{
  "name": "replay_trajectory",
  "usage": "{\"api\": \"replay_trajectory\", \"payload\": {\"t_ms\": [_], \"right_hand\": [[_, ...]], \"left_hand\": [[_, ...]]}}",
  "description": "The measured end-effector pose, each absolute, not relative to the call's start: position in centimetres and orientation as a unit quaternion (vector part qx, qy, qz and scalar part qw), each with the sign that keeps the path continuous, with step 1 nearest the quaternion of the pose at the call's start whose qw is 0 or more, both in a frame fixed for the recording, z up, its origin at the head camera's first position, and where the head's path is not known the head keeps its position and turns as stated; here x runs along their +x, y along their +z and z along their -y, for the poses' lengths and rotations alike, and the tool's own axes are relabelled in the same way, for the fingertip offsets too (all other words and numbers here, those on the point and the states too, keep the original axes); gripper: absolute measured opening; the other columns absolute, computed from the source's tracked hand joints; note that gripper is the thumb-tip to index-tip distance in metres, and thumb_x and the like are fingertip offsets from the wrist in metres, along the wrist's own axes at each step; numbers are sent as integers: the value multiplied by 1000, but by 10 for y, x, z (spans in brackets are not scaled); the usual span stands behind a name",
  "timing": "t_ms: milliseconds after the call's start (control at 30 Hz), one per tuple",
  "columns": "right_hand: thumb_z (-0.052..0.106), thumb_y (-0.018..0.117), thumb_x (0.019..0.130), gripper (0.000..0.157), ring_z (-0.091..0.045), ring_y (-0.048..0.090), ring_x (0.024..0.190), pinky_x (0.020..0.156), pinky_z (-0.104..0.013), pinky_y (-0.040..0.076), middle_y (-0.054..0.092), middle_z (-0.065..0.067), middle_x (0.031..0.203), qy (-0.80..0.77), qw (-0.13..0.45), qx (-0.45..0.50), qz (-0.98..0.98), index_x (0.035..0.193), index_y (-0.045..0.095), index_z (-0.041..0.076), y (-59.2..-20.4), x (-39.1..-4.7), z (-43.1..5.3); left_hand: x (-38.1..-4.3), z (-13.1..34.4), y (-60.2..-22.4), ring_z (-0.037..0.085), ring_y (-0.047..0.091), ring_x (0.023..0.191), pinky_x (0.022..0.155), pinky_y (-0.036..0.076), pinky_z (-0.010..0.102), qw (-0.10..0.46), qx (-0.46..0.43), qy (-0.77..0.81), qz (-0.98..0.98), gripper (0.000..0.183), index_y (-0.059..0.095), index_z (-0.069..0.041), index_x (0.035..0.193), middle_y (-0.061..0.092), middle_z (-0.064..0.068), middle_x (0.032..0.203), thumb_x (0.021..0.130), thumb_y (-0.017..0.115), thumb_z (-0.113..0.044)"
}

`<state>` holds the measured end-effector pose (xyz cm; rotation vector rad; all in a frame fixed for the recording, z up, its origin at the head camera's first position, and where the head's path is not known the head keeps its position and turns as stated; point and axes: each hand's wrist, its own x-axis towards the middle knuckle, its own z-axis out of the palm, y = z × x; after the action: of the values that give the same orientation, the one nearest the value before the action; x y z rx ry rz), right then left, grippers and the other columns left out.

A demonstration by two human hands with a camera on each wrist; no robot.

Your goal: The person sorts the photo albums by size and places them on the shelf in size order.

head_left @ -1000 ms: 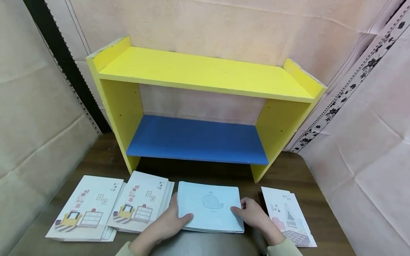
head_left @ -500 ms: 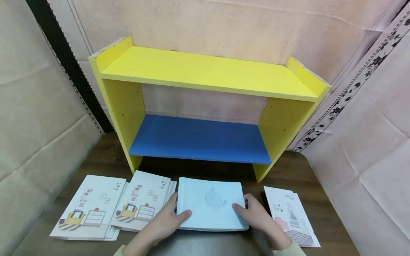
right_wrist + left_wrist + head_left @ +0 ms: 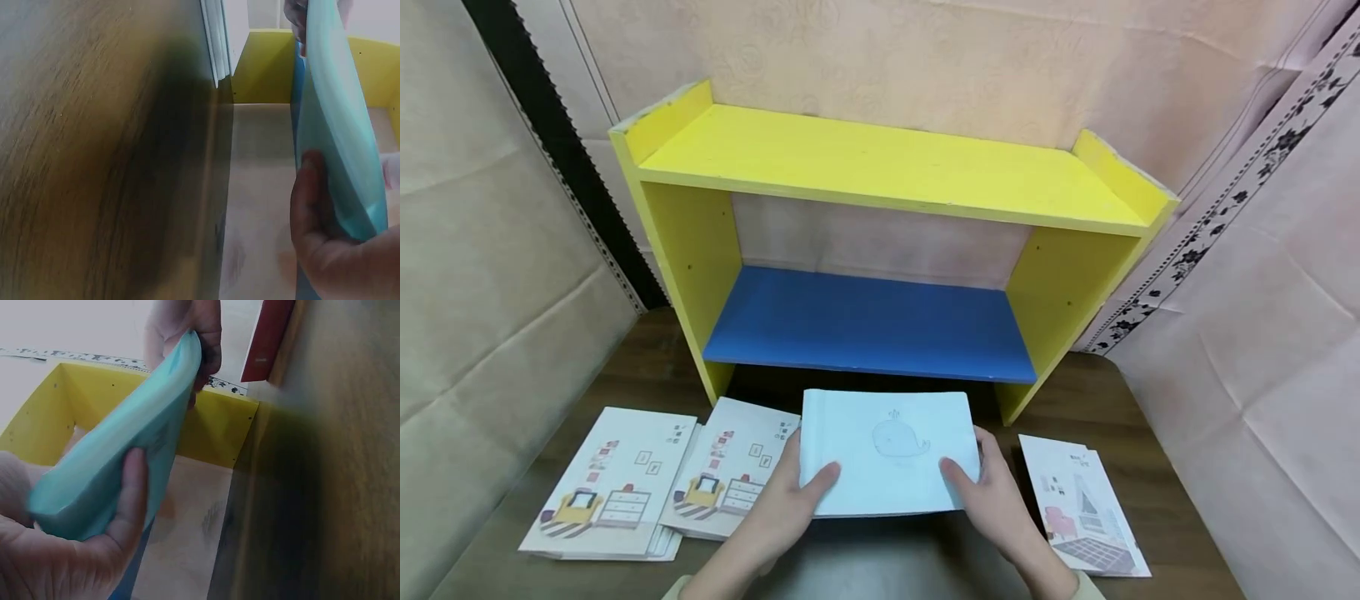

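Observation:
Both hands hold a light blue whale-cover notebook stack (image 3: 891, 454) by its short sides, raised over the table in front of the bookshelf. My left hand (image 3: 790, 504) grips the left side, thumb on the cover and fingers beneath. On the right side my right hand (image 3: 996, 500) does the same. In the left wrist view the light blue stack (image 3: 112, 456) is tilted and bends slightly; a finger presses its underside. The right wrist view shows its edge (image 3: 344, 125) with the right hand (image 3: 328, 250) around the near end. How many notebooks are in it I cannot tell.
A bookshelf has a yellow top board (image 3: 880, 162) and a blue lower shelf (image 3: 868, 325). Two white notebook stacks, the outer (image 3: 613, 483) and the inner (image 3: 737, 467), lie left on the wooden table (image 3: 1180, 533). White notebooks (image 3: 1078, 508) lie right. Cloth surrounds the table.
Both hands have lifted the light blue notebooks off the table and moved them up toward the bookshelf. The other notebooks stay where they were.

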<state>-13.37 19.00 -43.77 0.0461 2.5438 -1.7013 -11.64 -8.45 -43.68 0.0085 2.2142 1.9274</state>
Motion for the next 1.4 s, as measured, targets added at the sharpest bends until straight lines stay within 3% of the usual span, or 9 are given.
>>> {"api": "replay_trajectory", "payload": {"t_ms": [133, 300, 467, 567, 733, 800, 900, 1200, 1400], "right_hand": [[22, 67, 93, 74, -24, 65, 86, 70, -41, 55, 55, -12, 123, -577, 84, -18, -812, 150, 21, 21, -435, -130, -191], [20, 71, 90, 92, -35, 64, 74, 63, -48, 55, 56, -16, 114, -586, 149, -94, -791, 153, 5, 29, -429, -132, -198], [10, 65, 93, 95, -38, 62, 82, 69, -43, 55, 51, -19, 128, -608, 178, -203, -747, 154, -5, 31, -412, -135, -213], [5, 62, 94, 97, -36, 61, 87, 71, -43, 55, 45, -18, 137, -622, 180, -237, -724, 153, -9, 34, -403, -137, -219], [-3, 59, 94, 100, -32, 59, 106, 77, -44, 55, 29, -9, 150, -620, 111, -259, -732, 153, -13, 34, -374, -139, -213], [-8, 57, 92, 102, -31, 55, 114, 80, -43, 55, 22, -7, 153, -611, 72, -268, -741, 153, -14, 33, -360, -138, -209], [-13, 56, 91, 104, -29, 52, 118, 83, -41, 54, 19, -7, 153, -598, 27, -277, -752, 153, -15, 30, -338, -136, -204], [-22, 51, 88, 105, -30, 49, 124, 86, -35, 53, 28, -12, 150, -582, -93, -305, -748, 154, -13, 29, -296, -144, -196], [-20, 51, 89, 100, -31, 49, 125, 90, -33, 50, 34, -11, 149, -581, -125, -294, -749, 155, -5, 29, -281, -151, -194]], "left_hand": [[-118, 87, -434, 27, 35, 134, 109, 28, 54, 64, -13, 661, -747, 69, 12, -19, 155, 24, 7, 156, 101, 52, -32], [-120, 88, -430, 23, 50, 123, 93, 49, 40, 12, -12, 669, -743, 65, 13, -28, 153, 35, 6, 150, 101, 53, -28], [-122, 92, -419, 25, 54, 120, 86, 53, 38, -2, 17, 676, -737, 65, 15, -28, 151, 37, 7, 148, 100, 55, -26], [-122, 97, -408, 25, 56, 118, 85, 54, 38, 8, 57, 684, -727, 72, 12, -34, 152, 39, 5, 146, 98, 58, -23], [-123, 101, -382, 25, 50, 121, 91, 49, 42, 14, 138, 640, -756, 106, -7, -46, 150, 11, -8, 158, 88, 73, -18], [-124, 101, -370, 24, 47, 123, 95, 46, 45, 4, 168, 606, -777, 119, -17, -47, 148, -5, -15, 158, 83, 78, -16], [-128, 100, -354, 22, 43, 128, 100, 41, 49, -27, 194, 559, -805, 127, -25, -43, 146, -13, -17, 158, 81, 80, -13], [-146, 95, -321, 26, 33, 136, 100, 41, 51, -179, 212, 498, -821, 119, -16, -34, 152, 0, -5, 160, 82, 78, -9], [-155, 88, -303, 25, 33, 133, 93, 48, 47, -207, 218, 537, -788, 107, -6, -31, 155, 4, -6, 159, 86, 71, -2]]}}
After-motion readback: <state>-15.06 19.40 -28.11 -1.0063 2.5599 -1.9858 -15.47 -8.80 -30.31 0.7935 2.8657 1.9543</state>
